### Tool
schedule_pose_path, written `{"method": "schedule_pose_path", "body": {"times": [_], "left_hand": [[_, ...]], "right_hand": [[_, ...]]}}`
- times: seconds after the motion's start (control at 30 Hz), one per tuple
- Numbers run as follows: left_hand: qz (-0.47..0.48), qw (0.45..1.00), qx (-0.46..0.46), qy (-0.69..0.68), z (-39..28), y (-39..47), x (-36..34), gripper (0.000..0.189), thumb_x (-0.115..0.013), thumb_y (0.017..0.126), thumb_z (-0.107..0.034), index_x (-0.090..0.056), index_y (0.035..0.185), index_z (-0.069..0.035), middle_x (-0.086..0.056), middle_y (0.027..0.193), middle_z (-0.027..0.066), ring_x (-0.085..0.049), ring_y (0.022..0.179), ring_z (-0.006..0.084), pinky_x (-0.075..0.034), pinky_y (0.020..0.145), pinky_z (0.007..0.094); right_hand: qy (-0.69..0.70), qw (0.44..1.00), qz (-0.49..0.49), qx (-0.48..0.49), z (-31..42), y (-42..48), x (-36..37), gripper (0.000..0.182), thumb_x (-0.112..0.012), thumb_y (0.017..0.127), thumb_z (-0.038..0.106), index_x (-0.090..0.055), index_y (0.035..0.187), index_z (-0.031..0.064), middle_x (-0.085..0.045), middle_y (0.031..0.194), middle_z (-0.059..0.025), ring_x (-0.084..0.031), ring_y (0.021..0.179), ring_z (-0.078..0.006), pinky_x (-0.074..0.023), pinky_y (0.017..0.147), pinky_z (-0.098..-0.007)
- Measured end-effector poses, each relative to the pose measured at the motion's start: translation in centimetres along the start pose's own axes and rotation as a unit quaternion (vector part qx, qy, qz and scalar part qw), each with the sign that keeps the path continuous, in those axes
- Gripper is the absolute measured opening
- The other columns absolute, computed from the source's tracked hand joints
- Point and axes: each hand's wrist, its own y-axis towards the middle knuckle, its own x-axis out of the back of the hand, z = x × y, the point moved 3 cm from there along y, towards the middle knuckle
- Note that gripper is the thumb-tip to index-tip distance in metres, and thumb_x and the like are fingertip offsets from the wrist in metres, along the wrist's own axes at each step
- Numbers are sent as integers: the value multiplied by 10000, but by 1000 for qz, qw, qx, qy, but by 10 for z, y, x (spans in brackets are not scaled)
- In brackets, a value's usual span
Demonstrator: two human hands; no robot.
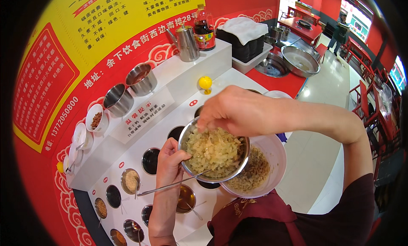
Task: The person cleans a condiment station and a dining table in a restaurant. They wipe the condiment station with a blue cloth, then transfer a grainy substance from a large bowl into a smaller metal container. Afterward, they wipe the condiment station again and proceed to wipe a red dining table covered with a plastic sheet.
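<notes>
My left hand (pixel 170 161) grips the near-left rim of a round stainless steel bowl (pixel 185 164), thumb over the edge. Pale yellow-green chopped pickled vegetable (pixel 215 152) fills the bowl, and a metal spoon (pixel 172 184) leans out of it past my left wrist. Over the bowl's far side is my right hand (pixel 236 110), bent down with its fingertips at the rim and the food; whether they pinch anything is hidden. Partly beneath the bowl, a large white plastic basin (pixel 280 169) contains a browner chopped mixture (pixel 255 172).
The white condiment counter (pixel 137 163) has several round wells, including one of amber liquid (pixel 185 196). On its raised shelf stand steel pots (pixel 118 99), a metal kettle (pixel 187 43) and a sauce bottle (pixel 204 32). A person (pixel 339 34) stands in the far aisle.
</notes>
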Motion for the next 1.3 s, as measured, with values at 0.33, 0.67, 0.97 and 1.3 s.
{"method": "schedule_pose_path", "body": {"times": [0.33,0.67,0.97,1.3], "left_hand": [[-15,1000,-4,6,-3,-6,5,237,-604,725,74,-433,759,-87,-563,678,34,-557,478,111,-478,371,225],[-22,1000,-4,14,-6,-8,-2,238,-590,720,89,-437,756,-89,-566,697,25,-552,516,94,-466,427,210],[-131,990,-45,-15,-18,-23,65,255,-561,714,112,-430,727,-106,-552,694,13,-539,560,92,-461,495,201],[-186,973,-134,8,-49,56,91,169,-564,732,59,-445,730,-61,-548,677,95,-525,459,176,-486,368,312]], "right_hand": [[148,979,82,-118,-5,13,0,433,-543,698,-107,-673,1086,35,-650,1057,-184,-615,1008,-348,-490,887,-400],[-44,992,112,31,-7,10,-28,402,-516,742,-109,-639,1107,6,-639,1082,-169,-612,1028,-350,-498,877,-402],[370,912,-51,-169,-23,-68,1,201,-539,961,31,-631,1129,-29,-685,995,-108,-649,913,-136,-526,853,-277],[-86,986,110,-94,-88,-144,-131,292,-566,925,309,-631,1106,89,-641,967,-128,-626,919,-321,-495,817,-434]]}}
